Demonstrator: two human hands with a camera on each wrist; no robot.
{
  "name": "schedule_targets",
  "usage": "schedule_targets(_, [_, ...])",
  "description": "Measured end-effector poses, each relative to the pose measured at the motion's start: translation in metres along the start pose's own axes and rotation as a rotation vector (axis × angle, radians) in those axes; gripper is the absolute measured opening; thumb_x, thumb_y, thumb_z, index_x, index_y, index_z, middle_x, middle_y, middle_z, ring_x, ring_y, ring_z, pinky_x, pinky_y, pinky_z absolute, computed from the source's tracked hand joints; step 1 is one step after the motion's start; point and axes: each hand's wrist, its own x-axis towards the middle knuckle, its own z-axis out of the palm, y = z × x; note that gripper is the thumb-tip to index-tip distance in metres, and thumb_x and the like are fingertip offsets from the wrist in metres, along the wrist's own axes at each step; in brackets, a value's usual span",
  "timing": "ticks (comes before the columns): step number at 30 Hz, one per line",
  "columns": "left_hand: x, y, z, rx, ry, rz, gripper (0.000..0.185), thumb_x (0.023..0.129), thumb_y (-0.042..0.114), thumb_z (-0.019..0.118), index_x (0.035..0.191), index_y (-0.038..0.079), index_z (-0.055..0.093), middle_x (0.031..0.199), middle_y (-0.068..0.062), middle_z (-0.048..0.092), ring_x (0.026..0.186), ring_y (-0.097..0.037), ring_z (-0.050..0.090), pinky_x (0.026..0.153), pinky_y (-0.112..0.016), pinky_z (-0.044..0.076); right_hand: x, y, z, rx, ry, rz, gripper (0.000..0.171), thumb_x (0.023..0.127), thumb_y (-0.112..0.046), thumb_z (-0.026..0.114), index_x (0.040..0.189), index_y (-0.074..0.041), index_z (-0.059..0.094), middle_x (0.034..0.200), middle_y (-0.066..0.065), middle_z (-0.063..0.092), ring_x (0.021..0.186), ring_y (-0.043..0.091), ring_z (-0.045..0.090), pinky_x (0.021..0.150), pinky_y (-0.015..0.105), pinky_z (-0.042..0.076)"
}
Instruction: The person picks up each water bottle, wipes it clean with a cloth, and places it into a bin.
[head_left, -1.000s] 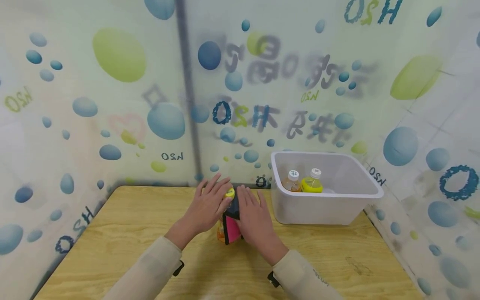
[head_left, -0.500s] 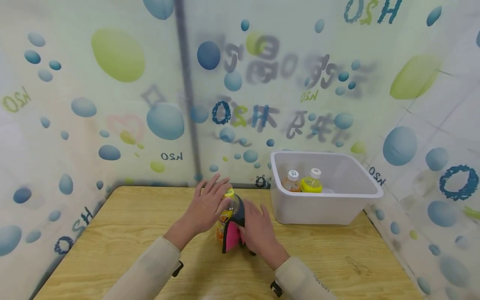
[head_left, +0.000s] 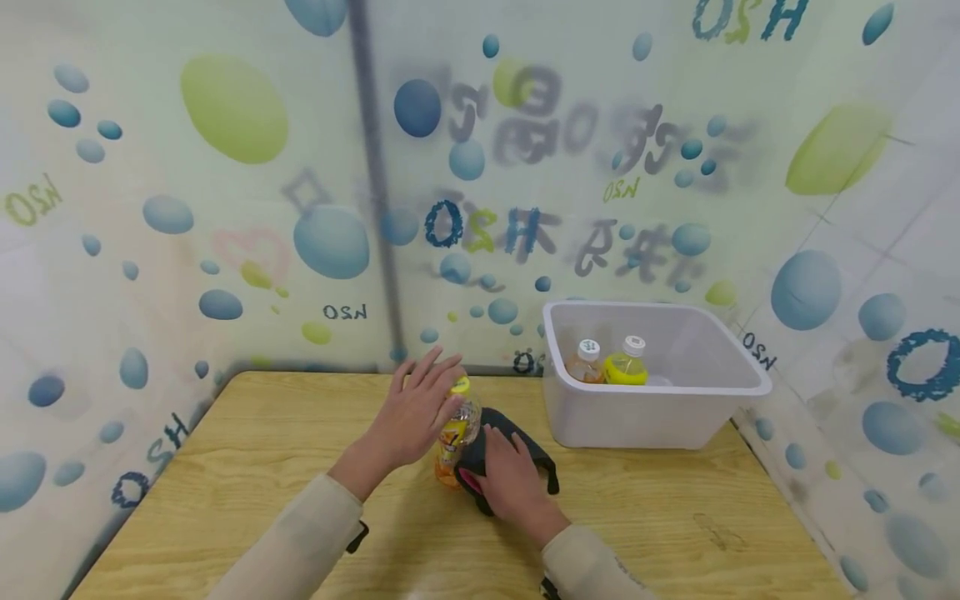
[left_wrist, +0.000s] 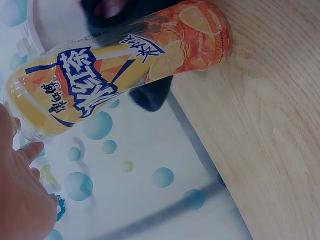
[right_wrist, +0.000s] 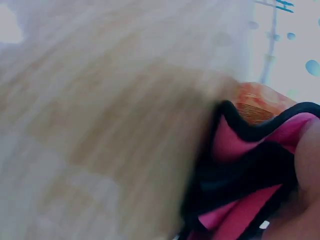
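A plastic bottle of iced tea (head_left: 452, 446) with a yellow cap and an orange-yellow label stands upright on the wooden table. My left hand (head_left: 411, 410) is at its top, thumb and fingers on either side of the cap and neck. In the left wrist view the label of the bottle (left_wrist: 90, 80) shows in full. Right beside the bottle, my right hand (head_left: 516, 479) holds a dark padded fabric piece (head_left: 537, 454) with pink lining and black edging. The right wrist view shows folds of this fabric piece (right_wrist: 235, 170) against the thumb side, partly hiding the bottle's base (right_wrist: 257, 102).
A white plastic bin (head_left: 630, 417) stands at the back right of the table (head_left: 300, 433). Inside it are a bottle with orange liquid (head_left: 587, 367) and a yellow-labelled bottle (head_left: 626, 367). A patterned curtain (head_left: 465, 183) closes off the back and sides.
The right hand has drawn the fabric piece away from the bottle, right and toward the body, so its dark outside now faces up and more label shows. The left hand stays at the cap.
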Motion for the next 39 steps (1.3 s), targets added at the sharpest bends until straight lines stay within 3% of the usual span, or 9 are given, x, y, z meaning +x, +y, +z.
schedule_targets(8, [0.000, 0.001, -0.001, 0.005, -0.007, -0.004, 0.044, 0.105, 0.038, 0.037, 0.145, 0.020, 0.042, 0.158, 0.000, 0.035, 0.152, -0.026, 0.017, 0.117, -0.058, 0.018, -0.003, 0.000, 0.018, -0.199, -0.039, -0.023, 0.067, 0.091, -0.045, 0.064, 0.145, -0.009, 0.046, 0.157, 0.004, 0.037, 0.145, 0.020, 0.035, 0.117, 0.049, 0.030])
schedule_targets(14, [0.001, 0.001, -0.001, 0.027, -0.018, -0.001, 0.045, 0.106, 0.040, 0.035, 0.145, 0.020, 0.043, 0.158, 0.000, 0.034, 0.152, -0.025, 0.016, 0.117, -0.059, 0.018, -0.006, 0.003, 0.021, -0.257, -0.066, -0.028, 0.070, 0.093, -0.048, 0.059, 0.150, -0.012, 0.039, 0.160, 0.002, 0.032, 0.148, 0.019, 0.029, 0.119, 0.050, 0.026])
schedule_targets(20, [0.003, 0.001, -0.004, 0.021, -0.006, 0.007, 0.042, 0.105, 0.040, 0.036, 0.141, 0.022, 0.049, 0.158, -0.001, 0.034, 0.152, -0.027, 0.017, 0.116, -0.060, 0.018, -0.007, 0.009, 0.020, -0.163, -0.069, -0.031, 0.071, 0.094, -0.044, 0.059, 0.151, -0.011, 0.035, 0.160, 0.003, 0.031, 0.149, 0.020, 0.028, 0.119, 0.051, 0.024])
schedule_targets(29, [0.007, -0.001, -0.014, -0.006, -0.007, 0.039, 0.038, 0.106, 0.033, 0.032, 0.138, 0.030, 0.053, 0.159, -0.001, 0.033, 0.152, -0.028, 0.015, 0.116, -0.061, 0.018, -0.005, 0.019, 0.004, 0.092, 0.030, -0.025, 0.066, 0.094, -0.031, 0.064, 0.149, -0.007, 0.036, 0.153, 0.009, 0.043, 0.142, 0.024, 0.040, 0.117, 0.054, 0.027])
schedule_targets(39, [0.009, 0.002, -0.013, 0.041, -0.027, 0.007, 0.043, 0.105, 0.041, 0.036, 0.140, 0.023, 0.051, 0.159, 0.000, 0.032, 0.152, -0.026, 0.015, 0.117, -0.059, 0.018, -0.002, 0.019, -0.014, 0.137, 0.033, 0.005, 0.063, 0.097, -0.032, 0.059, 0.150, -0.007, 0.036, 0.153, 0.008, 0.043, 0.144, 0.022, 0.038, 0.118, 0.052, 0.027])
